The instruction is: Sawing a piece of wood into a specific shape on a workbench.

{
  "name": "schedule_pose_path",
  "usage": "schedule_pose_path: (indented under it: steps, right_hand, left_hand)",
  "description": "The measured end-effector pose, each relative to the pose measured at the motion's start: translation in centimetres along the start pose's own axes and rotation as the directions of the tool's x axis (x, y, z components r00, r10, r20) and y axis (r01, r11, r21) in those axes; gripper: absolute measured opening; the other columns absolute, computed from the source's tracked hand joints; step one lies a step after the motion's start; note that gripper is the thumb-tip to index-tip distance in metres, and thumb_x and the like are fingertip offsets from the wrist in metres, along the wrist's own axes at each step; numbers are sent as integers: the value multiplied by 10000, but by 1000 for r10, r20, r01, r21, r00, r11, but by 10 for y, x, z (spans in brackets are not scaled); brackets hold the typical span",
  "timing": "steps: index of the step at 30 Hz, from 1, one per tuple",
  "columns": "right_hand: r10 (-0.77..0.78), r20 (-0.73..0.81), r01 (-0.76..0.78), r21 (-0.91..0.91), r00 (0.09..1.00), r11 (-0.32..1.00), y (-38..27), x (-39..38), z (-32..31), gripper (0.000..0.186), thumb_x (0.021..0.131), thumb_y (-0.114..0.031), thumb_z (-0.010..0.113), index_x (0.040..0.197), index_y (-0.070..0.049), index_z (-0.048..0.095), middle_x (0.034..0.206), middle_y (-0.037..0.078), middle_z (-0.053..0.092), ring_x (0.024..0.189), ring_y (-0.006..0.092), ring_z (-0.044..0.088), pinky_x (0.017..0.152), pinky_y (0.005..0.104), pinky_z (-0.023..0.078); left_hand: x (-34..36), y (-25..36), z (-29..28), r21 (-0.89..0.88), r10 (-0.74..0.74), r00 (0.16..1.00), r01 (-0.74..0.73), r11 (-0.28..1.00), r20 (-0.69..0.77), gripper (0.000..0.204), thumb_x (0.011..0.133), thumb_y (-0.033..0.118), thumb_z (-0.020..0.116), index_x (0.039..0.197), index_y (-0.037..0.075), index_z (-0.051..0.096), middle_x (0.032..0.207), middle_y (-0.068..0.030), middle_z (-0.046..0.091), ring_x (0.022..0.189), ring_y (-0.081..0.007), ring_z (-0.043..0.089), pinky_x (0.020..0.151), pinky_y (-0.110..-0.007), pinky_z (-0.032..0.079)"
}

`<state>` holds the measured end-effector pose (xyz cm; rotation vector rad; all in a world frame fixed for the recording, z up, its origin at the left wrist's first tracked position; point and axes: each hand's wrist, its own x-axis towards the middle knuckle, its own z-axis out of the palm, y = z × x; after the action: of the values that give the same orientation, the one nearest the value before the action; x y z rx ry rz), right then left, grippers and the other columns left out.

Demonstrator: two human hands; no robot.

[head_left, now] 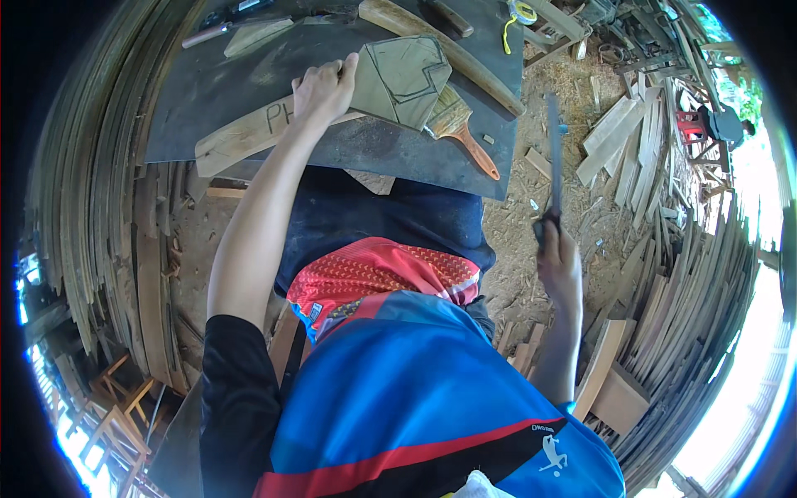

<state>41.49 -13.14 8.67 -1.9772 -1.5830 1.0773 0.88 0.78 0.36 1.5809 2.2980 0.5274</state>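
My left hand (324, 91) is closed at the left edge of a greyish flat piece (395, 79) with dark drawn outlines, over the worktable (191, 91). Beneath that hand lies a pale wooden plank (228, 145) with hand marking. A wide paintbrush (471, 149) with an orange-brown handle rests partly under the drawn piece. Off the table's right side, my right hand (556, 261) grips the dark handle of a long, thin metal blade (554, 145) pointing forward; its edge is blurred, so I cannot tell its exact kind.
A long wooden piece (486, 79), a yellow tape measure (523, 12) and small tools lie on the table. Timber stacks (108, 191) line both sides, with offcuts (614, 133) on the dirt floor. Another person (722, 124) is at the far right.
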Motion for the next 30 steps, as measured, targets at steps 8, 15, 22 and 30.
schedule_pose_path:
  steps: [8, 15, 22, 30]
  right_hand:
    - [-118, 267, 158, -133, 956, 978, -48, 60, 39, 323, 1040, -249, 491, 925, 34, 595, 626, 187, 543, 572, 318, 562, 568, 413, 412]
    - [-489, 154, 510, -159, 858, 845, -47, 100, 62, 324, 1029, -275, 534, 883, 6, 600, 589, 160, 550, 526, 313, 574, 523, 429, 416]
    - [-497, 310, 568, -208, 810, 796, -32, 104, 62, 335, 980, -126, 628, 1294, -25, 564, 920, 138, 535, 600, 168, 563, 538, 330, 493]
    - [-396, 269, 423, -46, 878, 905, -54, 91, 51, 346, 1039, -303, 540, 859, -12, 588, 549, 83, 516, 494, 205, 528, 497, 365, 401]
  left_hand:
    - [-66, 18, -39, -301, 13, 999, -23, 953, -38, 406, 999, 478, 534, 978, 96, 670, 751, -81, 683, 705, -218, 673, 658, -355, 497]
    - [-120, 44, 14, -703, -48, 845, 473, 531, 532, 547, 974, 531, 575, 1083, 2, 658, 807, -54, 725, 602, -105, 623, 516, -277, 463]
    - [-126, 58, 28, -887, -273, 870, 451, 102, 411, 389, 988, 328, 635, 1214, 20, 563, 1153, -76, 627, 773, -126, 649, 561, -242, 489]
    - [-124, -4, -47, -899, -222, 964, 221, 378, 144, 404, 1037, 271, 550, 1267, -60, 530, 1068, -104, 664, 945, -115, 634, 722, -299, 609]
